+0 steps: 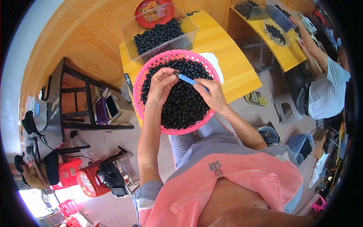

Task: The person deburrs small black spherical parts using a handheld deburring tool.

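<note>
1. We see one dark round fruit [176, 74] pinched between the fingertips of the left hand [160, 86], held just above the heap in the pink basket [140, 81].
2. The right hand [212, 94] grips one blue-handled tool [192, 81] in a closed pinch; its tip meets the fruit at the fruit's 3 o'clock side.
3. We judge the step in hand to be the working of a single fruit with the tool tip, likely coring or pitting. The next move calls for a steady left pinch and a short, controlled push or twist of the tool.
4. The basket holds a heap of dark fruits [183, 104], too many to count.
5. At the basket's 12 o'clock we count one clear plastic tub [130, 38] with more fruits, and one red flowered plate [155, 12] behind it.
6. At 2 o'clock, on a second yellow table [287, 56], we count three clear containers of fruits, with another person's arm [312, 45] beside them.
7. The basket rests on the near yellow table [234, 64].
</note>
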`<state>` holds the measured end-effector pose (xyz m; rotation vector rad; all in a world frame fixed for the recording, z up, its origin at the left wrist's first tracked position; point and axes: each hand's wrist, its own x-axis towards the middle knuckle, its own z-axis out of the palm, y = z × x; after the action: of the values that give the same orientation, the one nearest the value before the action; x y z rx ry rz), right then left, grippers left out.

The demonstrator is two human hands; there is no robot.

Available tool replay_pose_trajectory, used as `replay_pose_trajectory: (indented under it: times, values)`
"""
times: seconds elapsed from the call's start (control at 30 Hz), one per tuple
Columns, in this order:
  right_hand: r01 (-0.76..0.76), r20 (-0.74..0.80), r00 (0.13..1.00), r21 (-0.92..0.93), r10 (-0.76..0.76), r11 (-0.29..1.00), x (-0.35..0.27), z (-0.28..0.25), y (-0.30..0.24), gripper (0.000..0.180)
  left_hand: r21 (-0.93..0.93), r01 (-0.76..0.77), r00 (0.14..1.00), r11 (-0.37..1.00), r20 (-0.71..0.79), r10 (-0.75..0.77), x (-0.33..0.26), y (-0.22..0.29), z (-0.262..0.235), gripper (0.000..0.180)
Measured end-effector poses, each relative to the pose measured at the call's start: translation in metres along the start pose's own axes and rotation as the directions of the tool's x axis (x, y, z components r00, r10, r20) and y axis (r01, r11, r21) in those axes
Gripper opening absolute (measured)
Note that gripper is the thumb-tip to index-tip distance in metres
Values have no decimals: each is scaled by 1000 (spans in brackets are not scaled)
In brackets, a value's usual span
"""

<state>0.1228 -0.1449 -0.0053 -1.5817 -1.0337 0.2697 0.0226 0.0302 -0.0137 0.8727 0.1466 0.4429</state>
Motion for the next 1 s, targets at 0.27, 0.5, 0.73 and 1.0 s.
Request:
replay_pose_trajectory:
  times: [0.27,0.5,0.73,1.0]
  values:
    - [-8,5,1000,-9,8,1000,0,0,-1,23,48,-1,1000,999,-31,3,0,1,2,16]
    - [14,4,1000,-6,-14,1000,0,1,1,25,53,-13,1000,999,-26,14,-1,1,0,14]
    - [-16,-34,999,-66,13,998,2,1,3,25,-100,-84,991,991,95,93,-3,4,3,13]
    - [-113,-35,993,86,116,990,2,1,3,23,-90,-107,994,990,1,107,-3,10,3,13]
